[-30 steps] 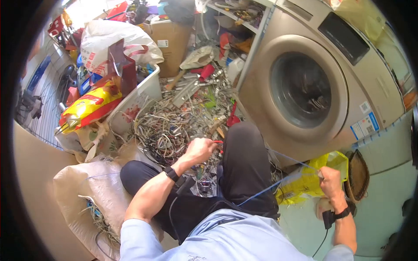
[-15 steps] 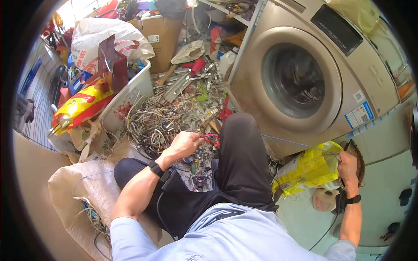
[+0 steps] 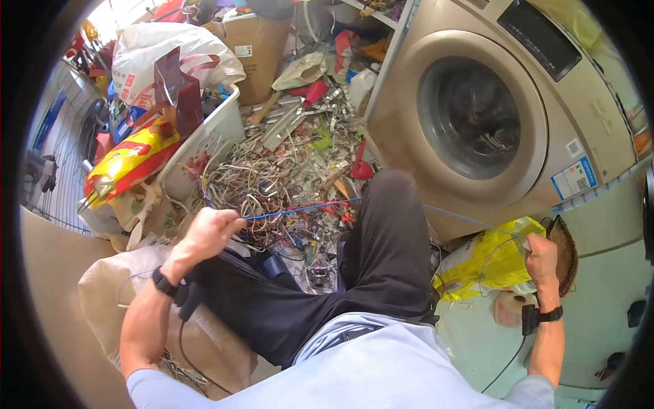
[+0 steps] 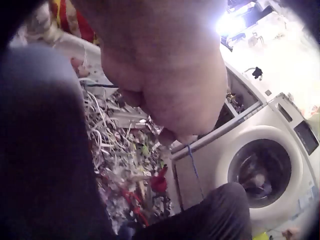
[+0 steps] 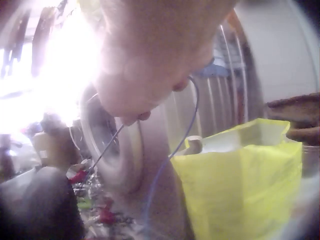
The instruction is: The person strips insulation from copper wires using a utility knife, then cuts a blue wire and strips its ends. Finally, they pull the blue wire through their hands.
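Note:
A thin blue wire (image 3: pixel 293 211) runs taut from hand to hand, passing over the right knee in the head view. My left hand (image 3: pixel 212 235), above the left thigh, grips one end of this stretch with curled fingers. In the left wrist view the wire (image 4: pixel 194 167) drops away below the fingertips. My right hand (image 3: pixel 541 260) pinches the other end, out to the right beside a yellow bag (image 3: pixel 485 262). A slack loop of wire (image 5: pixel 196 107) hangs from that hand in the right wrist view. A red strand shows alongside the wire near the middle.
A heap of tangled cables and metal scrap (image 3: pixel 259 184) covers the floor ahead, with a red scoop-like piece (image 3: pixel 361 167) on it. The washing machine (image 3: pixel 402 129) stands at right. A white bin (image 3: pixel 218 136) full of bags is at left, a woven sack (image 3: pixel 109 286) beside the left leg.
My left hand has moved left and back, away from the right knee, drawing out a longer stretch of blue wire. My right hand moved outward earlier and now stays nearly still.

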Tool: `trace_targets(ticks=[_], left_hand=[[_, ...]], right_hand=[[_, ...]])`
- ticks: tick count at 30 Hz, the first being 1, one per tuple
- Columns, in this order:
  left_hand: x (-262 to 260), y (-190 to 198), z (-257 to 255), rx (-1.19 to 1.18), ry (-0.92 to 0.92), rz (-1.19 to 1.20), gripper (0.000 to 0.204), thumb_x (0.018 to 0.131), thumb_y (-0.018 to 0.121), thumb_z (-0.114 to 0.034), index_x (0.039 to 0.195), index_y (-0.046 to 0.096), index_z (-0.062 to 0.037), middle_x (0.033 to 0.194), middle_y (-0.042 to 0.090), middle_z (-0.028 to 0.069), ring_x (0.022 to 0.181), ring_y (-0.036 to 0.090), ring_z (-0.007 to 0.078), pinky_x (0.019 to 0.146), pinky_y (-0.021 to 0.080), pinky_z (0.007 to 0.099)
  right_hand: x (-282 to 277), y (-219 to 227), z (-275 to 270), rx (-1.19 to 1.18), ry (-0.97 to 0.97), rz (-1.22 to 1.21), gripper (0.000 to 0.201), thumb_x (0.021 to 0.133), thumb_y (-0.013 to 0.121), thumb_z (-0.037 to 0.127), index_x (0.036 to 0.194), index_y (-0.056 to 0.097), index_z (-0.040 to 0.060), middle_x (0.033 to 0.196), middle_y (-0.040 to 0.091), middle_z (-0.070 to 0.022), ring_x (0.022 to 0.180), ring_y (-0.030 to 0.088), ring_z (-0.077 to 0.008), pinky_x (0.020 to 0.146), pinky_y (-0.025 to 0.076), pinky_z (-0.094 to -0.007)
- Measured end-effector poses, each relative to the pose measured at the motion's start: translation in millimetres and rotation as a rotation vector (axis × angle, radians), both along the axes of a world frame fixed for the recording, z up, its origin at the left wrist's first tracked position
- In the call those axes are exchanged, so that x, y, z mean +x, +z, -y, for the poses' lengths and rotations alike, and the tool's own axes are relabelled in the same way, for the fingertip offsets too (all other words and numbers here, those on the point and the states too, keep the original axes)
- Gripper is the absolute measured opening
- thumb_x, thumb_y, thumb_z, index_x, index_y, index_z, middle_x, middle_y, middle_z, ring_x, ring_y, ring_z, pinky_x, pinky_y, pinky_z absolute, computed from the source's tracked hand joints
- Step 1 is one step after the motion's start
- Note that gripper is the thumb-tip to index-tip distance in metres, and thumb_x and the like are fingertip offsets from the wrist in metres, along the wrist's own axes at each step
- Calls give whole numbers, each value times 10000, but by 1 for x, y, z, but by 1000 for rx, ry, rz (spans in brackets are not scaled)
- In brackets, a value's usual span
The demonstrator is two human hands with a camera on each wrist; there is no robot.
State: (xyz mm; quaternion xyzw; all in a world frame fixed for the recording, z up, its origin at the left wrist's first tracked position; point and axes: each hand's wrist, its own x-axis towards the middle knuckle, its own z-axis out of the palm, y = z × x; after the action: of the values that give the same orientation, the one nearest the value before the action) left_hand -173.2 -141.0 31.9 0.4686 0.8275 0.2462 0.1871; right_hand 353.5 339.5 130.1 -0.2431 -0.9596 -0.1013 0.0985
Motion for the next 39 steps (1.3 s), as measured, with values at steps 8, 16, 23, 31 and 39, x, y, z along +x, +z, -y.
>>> trace_targets(ticks=[8, 16, 23, 31, 39], left_hand=[[-7, 57, 71, -56, 8, -218, 248, 933, 709, -173, 769, 634, -2, 684, 604, 219, 646, 612, 420, 574, 471, 457], [-6, 66, 109, -107, 0, -476, 275, 918, 713, -176, 732, 570, -33, 664, 582, 189, 647, 605, 406, 576, 461, 477], [-10, 69, 136, -162, 100, -568, 282, 917, 715, -163, 749, 534, -27, 665, 579, 199, 645, 608, 415, 570, 454, 490], [-32, 80, 197, -290, 179, -731, 256, 916, 717, -148, 767, 536, -45, 655, 598, 182, 634, 621, 393, 574, 472, 472], [-79, 69, 269, -439, 234, -907, 159, 887, 682, -109, 813, 551, -58, 686, 637, 152, 677, 649, 375, 625, 502, 488]], right_hand=[[-23, -8, 7, -8, 83, 0, 128, 738, 646, -29, 761, 540, 38, 706, 591, -186, 666, 614, -409, 582, 479, -463], [-25, -16, 2, -66, 89, 19, 120, 749, 639, -23, 744, 532, 31, 706, 591, -194, 666, 608, -416, 577, 467, -467], [-41, -25, -2, -50, 115, -21, 113, 755, 628, -34, 761, 535, 31, 709, 596, -196, 675, 609, -425, 585, 469, -480], [-54, -41, -19, -78, 112, -4, 112, 767, 618, -37, 802, 539, 35, 731, 612, -194, 693, 620, -423, 595, 475, -482], [-69, -44, -13, -151, 108, -63, 140, 761, 603, -59, 867, 590, 31, 773, 640, -192, 735, 640, -425, 618, 491, -474]])
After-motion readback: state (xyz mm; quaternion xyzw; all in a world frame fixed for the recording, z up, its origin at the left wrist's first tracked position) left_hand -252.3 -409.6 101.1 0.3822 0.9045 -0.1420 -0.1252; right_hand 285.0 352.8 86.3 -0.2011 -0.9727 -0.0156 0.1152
